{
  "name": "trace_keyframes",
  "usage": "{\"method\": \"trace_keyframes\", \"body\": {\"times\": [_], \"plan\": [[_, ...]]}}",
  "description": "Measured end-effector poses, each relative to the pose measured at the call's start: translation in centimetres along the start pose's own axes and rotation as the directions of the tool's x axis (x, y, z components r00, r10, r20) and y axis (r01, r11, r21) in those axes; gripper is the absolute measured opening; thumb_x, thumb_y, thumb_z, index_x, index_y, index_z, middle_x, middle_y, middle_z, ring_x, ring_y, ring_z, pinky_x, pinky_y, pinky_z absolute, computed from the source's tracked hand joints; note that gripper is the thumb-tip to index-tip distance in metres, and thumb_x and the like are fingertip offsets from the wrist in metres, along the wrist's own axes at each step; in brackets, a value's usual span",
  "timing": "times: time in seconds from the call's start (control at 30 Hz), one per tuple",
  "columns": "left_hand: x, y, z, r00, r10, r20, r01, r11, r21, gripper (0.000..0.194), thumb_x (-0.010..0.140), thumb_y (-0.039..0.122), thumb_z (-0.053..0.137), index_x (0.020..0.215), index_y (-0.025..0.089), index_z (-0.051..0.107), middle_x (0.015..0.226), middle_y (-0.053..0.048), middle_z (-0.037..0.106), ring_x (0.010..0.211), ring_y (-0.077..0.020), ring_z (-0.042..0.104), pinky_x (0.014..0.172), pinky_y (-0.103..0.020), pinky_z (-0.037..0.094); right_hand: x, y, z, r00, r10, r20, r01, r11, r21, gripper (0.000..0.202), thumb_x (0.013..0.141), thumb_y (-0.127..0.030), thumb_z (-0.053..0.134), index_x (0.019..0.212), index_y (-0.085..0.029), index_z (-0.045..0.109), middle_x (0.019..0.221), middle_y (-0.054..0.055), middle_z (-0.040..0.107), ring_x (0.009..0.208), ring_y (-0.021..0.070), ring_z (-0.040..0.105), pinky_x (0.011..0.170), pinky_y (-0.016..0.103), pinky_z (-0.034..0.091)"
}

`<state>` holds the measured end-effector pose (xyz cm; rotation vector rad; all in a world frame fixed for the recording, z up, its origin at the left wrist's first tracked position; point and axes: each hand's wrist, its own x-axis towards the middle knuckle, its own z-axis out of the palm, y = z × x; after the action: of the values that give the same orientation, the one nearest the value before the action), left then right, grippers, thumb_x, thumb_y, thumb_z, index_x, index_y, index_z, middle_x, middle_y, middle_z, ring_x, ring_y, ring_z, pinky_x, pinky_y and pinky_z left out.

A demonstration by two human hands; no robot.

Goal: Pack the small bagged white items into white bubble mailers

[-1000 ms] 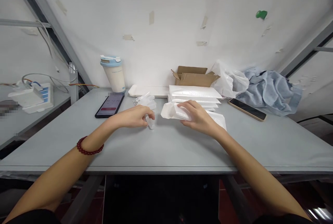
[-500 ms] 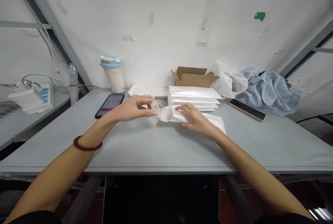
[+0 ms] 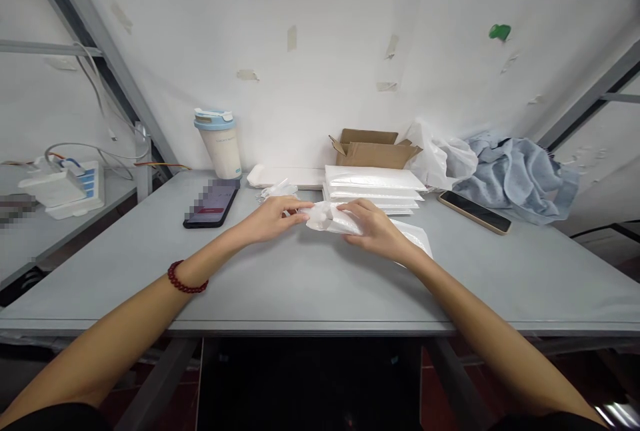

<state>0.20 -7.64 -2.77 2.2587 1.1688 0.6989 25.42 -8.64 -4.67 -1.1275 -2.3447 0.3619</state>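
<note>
A white padded mailer [image 3: 345,221] is held just above the middle of the desk, its left end folded or crumpled. My right hand [image 3: 370,227] is wrapped round its right part. At the mailer's left end, the fingers of my left hand [image 3: 283,217] pinch its edge. Behind my right hand lies a stack of white padded mailers [image 3: 373,179]. Another white mailer [image 3: 417,236] lies flat on the desk, partly under my right hand and forearm. Small clear plastic strips [image 3: 277,189] lie in a loose heap behind my left hand.
On the grey desk [image 3: 310,291] a dark phone [image 3: 211,203] and a lidded cup [image 3: 220,147] stand left. An open cardboard box [image 3: 377,151] and white plastic bag [image 3: 440,157] are behind the stack. Right are a second phone [image 3: 475,212] and blue cloth [image 3: 520,174].
My left hand has moved slightly right and closed on the mailer's left end. The curled clear piece that was between its fingers no longer shows there. My right hand has hardly moved.
</note>
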Motion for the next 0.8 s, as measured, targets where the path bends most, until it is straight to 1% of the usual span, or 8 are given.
{"method": "trace_keyframes", "body": {"times": [0.07,0.17,0.27,0.4,0.5,0.6,0.7,0.8], "plan": [[0.1,-0.2,0.3,1.0,0.01,-0.024,-0.01,1.0,0.006,0.039,0.084,0.04,0.052,0.113,0.019,0.066,0.097,-0.006,0.066,0.074,-0.0138,0.057,0.067,-0.026,0.046,0.0,0.0,0.1,1.0,0.004,-0.005,-0.004,1.0,0.001,0.049,0.072,-0.024,0.062,0.12,-0.023,0.051,0.114,0.008,0.054,0.106,0.0265,0.051,0.09,0.043,0.043],[0.1,-0.1,0.7,0.993,-0.03,-0.114,0.027,0.999,-0.025,0.035,0.079,0.037,0.06,0.107,0.019,0.069,0.092,-0.004,0.068,0.075,-0.0149,0.059,0.07,-0.027,0.047,0.0,0.1,0.2,1.0,-0.001,-0.016,0.0,1.0,-0.01,0.05,0.072,-0.023,0.061,0.121,-0.022,0.051,0.112,0.009,0.054,0.105,0.0266,0.051,0.089,0.043,0.043],[0.0,0.2,1.2,0.977,-0.096,-0.191,0.092,0.995,-0.029,0.026,0.07,0.033,0.069,0.091,0.017,0.071,0.079,-0.002,0.069,0.072,-0.0154,0.059,0.067,-0.027,0.047,-0.1,0.0,0.6,1.0,-0.022,-0.022,0.022,1.0,-0.022,0.051,0.072,-0.022,0.061,0.122,-0.023,0.052,0.109,0.009,0.054,0.104,0.0266,0.052,0.088,0.043,0.044],[-0.1,0.4,2.3,0.957,-0.145,-0.253,0.128,0.988,-0.084,0.019,0.064,0.03,0.074,0.072,0.016,0.065,0.073,-0.001,0.066,0.069,-0.0158,0.06,0.064,-0.027,0.048,-0.1,0.1,1.0,0.998,-0.056,-0.033,0.055,0.998,-0.029,0.051,0.07,-0.02,0.062,0.121,-0.021,0.053,0.107,0.008,0.054,0.1,0.0254,0.052,0.086,0.042,0.045],[-0.2,0.2,3.5,0.944,-0.13,-0.303,0.086,0.985,-0.152,0.016,0.066,0.028,0.072,0.075,0.017,0.064,0.075,-0.001,0.064,0.069,-0.015,0.06,0.066,-0.028,0.051,-0.1,0.1,1.2,0.998,-0.061,-0.034,0.06,0.998,-0.032,0.052,0.069,-0.017,0.062,0.121,-0.018,0.054,0.107,0.009,0.055,0.1,0.025,0.052,0.086,0.04,0.045],[-0.3,0.0,4.8,0.93,-0.056,-0.363,-0.007,0.986,-0.168,0.015,0.07,0.027,0.068,0.08,0.017,0.066,0.085,-0.003,0.062,0.075,-0.0157,0.061,0.072,-0.031,0.054,-0.1,0.1,1.3,0.998,-0.063,-0.027,0.062,0.998,-0.031,0.051,0.07,-0.017,0.062,0.121,-0.016,0.054,0.107,0.01,0.055,0.1,0.0252,0.052,0.087,0.04,0.045],[-0.4,-0.1,5.7,0.952,0.001,-0.308,-0.051,0.986,-0.156,0.012,0.075,0.025,0.06,0.081,0.016,0.066,0.087,-0.005,0.063,0.08,-0.0173,0.062,0.078,-0.033,0.053,-0.1,-0.1,1.5,0.998,-0.062,-0.012,0.062,0.998,-0.03,0.05,0.071,-0.019,0.063,0.121,-0.017,0.054,0.109,0.011,0.056,0.101,0.0258,0.053,0.088,0.042,0.045],[-0.4,0.1,5.8,0.992,0.041,-0.124,-0.07,0.967,-0.244,0.017,0.079,0.021,0.051,0.087,0.016,0.066,0.086,-0.004,0.068,0.081,-0.0173,0.064,0.077,-0.031,0.052,-0.1,-0.1,1.6,0.999,-0.049,0.009,0.05,0.998,-0.037,0.05,0.072,-0.022,0.064,0.121,-0.018,0.054,0.111,0.011,0.056,0.103,0.0268,0.053,0.09,0.043,0.044]]}}
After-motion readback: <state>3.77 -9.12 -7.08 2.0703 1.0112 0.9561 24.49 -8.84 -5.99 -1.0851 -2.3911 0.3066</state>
